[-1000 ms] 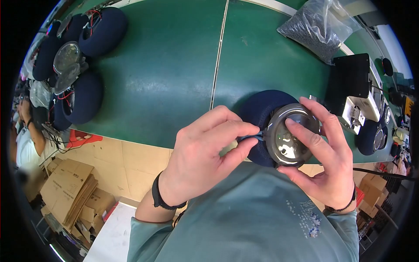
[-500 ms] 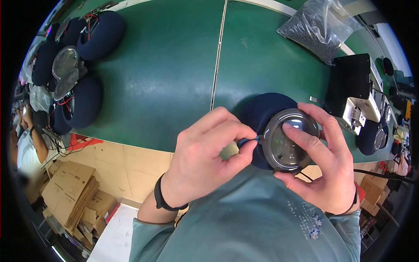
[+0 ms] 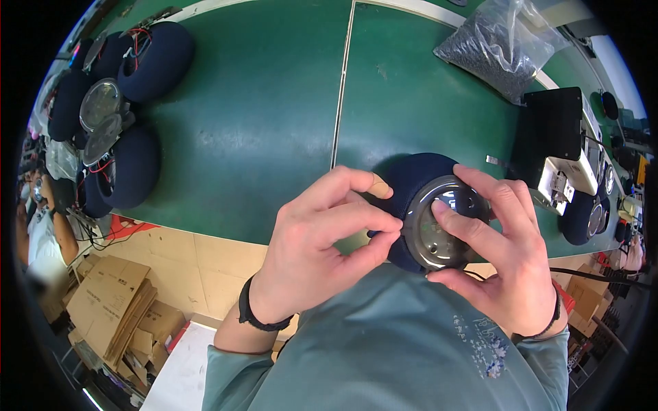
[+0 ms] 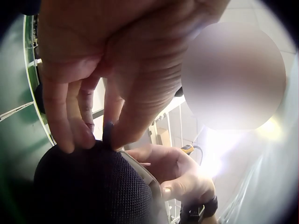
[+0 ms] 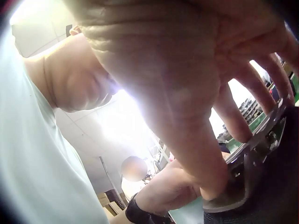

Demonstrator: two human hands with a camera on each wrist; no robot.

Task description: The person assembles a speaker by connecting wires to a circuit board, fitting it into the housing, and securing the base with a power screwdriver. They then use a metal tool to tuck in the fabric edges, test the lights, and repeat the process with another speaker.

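A round, smoky see-through cover point(image 3: 428, 236) with a dark rim lies over a navy fabric-covered rounded body point(image 3: 415, 175) at the table's near edge. My right hand point(image 3: 504, 250) grips the cover, thumb at its near rim and fingers across its face and far rim. At the cover's left edge, my left hand point(image 3: 325, 236) pinches a small blue strip point(image 4: 108, 133) between thumb and a finger. In the left wrist view its other fingertips rest against the navy fabric point(image 4: 93, 182). The strip is mostly hidden by fingers in the head view.
Several navy rounded bodies point(image 3: 161, 65) with red wires and clear covers stand at the table's left. A black-and-white machine point(image 3: 552, 130) and a plastic bag of dark granules point(image 3: 490, 51) are to the right. Flattened cardboard point(image 3: 110, 301) leans below left; another person sits at far left.
The cover has shifted left and toward my body, with my right hand following it. My left fingers have spread apart above the pinch, and less of the blue strip shows.
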